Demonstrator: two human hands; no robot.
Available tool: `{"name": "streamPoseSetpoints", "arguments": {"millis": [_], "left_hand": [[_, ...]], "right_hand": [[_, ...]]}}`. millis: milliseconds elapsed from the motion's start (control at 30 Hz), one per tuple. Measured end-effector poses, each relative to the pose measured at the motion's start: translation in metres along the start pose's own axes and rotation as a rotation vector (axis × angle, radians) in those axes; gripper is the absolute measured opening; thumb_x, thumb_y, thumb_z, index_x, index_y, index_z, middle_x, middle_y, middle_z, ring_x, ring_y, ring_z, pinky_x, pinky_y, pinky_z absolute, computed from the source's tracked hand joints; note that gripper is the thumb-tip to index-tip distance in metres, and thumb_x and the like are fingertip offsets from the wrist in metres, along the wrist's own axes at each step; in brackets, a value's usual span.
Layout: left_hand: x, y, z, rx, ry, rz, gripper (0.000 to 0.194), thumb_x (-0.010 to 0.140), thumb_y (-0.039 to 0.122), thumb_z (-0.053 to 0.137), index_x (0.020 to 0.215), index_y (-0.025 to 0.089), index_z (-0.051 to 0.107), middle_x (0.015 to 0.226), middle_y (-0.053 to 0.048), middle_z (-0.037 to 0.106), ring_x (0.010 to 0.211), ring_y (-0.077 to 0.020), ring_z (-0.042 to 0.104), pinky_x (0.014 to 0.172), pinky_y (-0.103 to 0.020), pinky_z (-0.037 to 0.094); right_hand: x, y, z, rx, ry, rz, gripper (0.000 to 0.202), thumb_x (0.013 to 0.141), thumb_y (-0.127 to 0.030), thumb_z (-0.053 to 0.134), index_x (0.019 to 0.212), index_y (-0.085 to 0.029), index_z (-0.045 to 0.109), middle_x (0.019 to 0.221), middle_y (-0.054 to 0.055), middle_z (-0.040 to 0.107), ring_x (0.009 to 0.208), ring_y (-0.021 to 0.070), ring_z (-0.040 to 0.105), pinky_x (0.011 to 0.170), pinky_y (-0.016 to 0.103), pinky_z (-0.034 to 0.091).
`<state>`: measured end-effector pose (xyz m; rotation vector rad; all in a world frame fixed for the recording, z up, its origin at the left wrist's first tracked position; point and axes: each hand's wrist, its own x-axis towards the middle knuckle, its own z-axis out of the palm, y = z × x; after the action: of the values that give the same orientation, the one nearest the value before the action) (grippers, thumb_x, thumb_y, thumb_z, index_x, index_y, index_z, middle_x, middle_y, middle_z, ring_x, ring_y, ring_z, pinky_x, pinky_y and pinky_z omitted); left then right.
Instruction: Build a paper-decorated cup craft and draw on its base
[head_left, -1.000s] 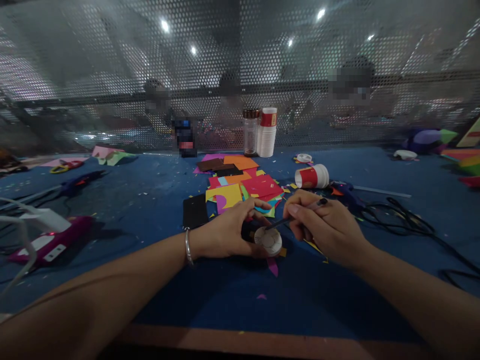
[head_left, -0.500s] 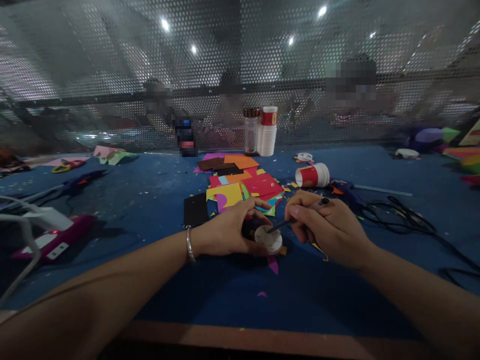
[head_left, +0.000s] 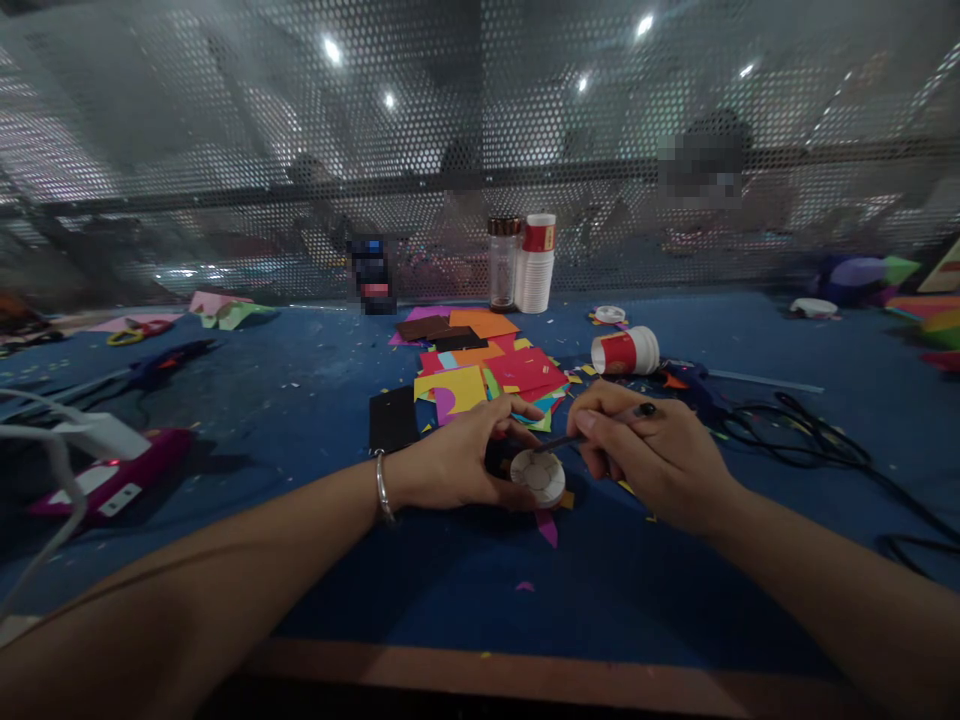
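Note:
My left hand (head_left: 465, 455) is wrapped round a paper cup with a dark outer wall, tilted so that its round white base (head_left: 538, 480) faces me. Faint drawn lines run across that base. In my right hand (head_left: 656, 455) is a slim dark pen (head_left: 561, 441), its tip at the upper edge of the base. Just below the cup lies a purple paper scrap (head_left: 547, 528). Behind my hands spreads a pile of coloured paper (head_left: 525, 372), with a black sheet (head_left: 392, 418) to its left.
White and red cups (head_left: 626, 352) lie on their side near a glue gun (head_left: 694, 385) with a black cable (head_left: 814, 430). A glass bottle (head_left: 503, 265) and a cup stack (head_left: 535, 270) stand behind. Leftward are a power strip (head_left: 161, 460), another glue gun (head_left: 161, 362) and scissors (head_left: 139, 331).
The pen tip has shifted from the inner part of the cup's base up to its top edge. My left hand keeps its hold with hardly any movement.

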<state>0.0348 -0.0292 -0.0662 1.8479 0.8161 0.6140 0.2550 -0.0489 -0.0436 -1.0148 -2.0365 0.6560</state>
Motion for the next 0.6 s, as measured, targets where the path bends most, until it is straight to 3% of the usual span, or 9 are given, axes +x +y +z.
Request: {"name": "streamPoseSetpoints", "arguments": {"millis": [300,600], "left_hand": [[-0.0007,-0.0009,0.0005,0.017,0.02,0.013,0.074,0.064,0.025,0.087,0.126,0.021,0.047,0.12,-0.013,0.066,0.117,-0.0289,0.062,0.1,-0.049,0.048],[-0.0014,0.0006,0.0011,0.035,0.031,0.022,0.072,0.064,0.025,0.087,0.124,0.022,0.048,0.119,-0.012,0.067,0.115,-0.0288,0.064,0.1,-0.049,0.048]], "right_hand": [[0.002,0.0002,0.0003,0.103,0.005,0.088,0.027,0.094,-0.027,0.047,0.071,-0.02,0.059,0.046,-0.005,0.055,0.038,0.0081,0.042,0.042,0.024,0.029],[0.0023,-0.0011,0.0009,0.13,0.015,0.117,0.024,0.092,-0.025,0.048,0.071,-0.021,0.059,0.045,-0.005,0.055,0.038,0.009,0.043,0.042,0.024,0.03]]}}
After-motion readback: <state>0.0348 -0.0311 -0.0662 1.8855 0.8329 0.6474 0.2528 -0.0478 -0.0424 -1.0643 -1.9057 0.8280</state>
